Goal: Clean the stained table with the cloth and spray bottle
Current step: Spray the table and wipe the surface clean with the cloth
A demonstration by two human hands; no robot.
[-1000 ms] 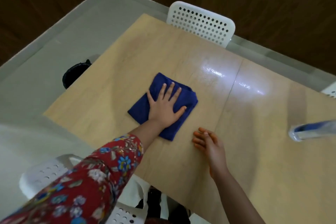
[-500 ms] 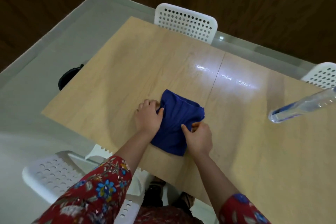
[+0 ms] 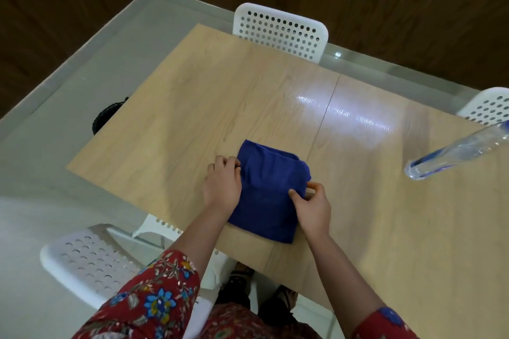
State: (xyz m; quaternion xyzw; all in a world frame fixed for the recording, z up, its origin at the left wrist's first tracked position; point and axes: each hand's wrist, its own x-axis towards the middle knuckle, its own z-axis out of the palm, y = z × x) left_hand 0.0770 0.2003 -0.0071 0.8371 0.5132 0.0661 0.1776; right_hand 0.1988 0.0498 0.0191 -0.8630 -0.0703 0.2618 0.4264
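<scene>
1. The fingers of the left hand are curled at the left edge of the blue cloth and grasp it there.
2. The fingers of the right hand pinch the cloth's right edge against the thumb, which lies on top of the fabric.
3. We find the cloth folded into a rough rectangle. It lies flat on the wooden table between the two sets of fingers, near the table edge closest to the person.
4. Container one is the spray bottle, on the table well apart from the right fingers, on their outer side.
   - Its wall is clear and blue shows through it.
   - We cannot tell whether the blue is liquid or a label, nor how full the bottle is.
   - Its top is cut off by the frame edge.
5. Container two is a black bin on the floor, far out beyond the left fingers and partly hidden by the table edge. We cannot see what is in it.
6. A glossy patch on the table surface lies ahead of the right fingers.
7. Three white perforated chairs are noted:
   - one chair at the far side of the table
   - a second chair at the far right
   - a third chair behind the left wrist
8. The person's forearms are bare, with red floral sleeves further up.
</scene>
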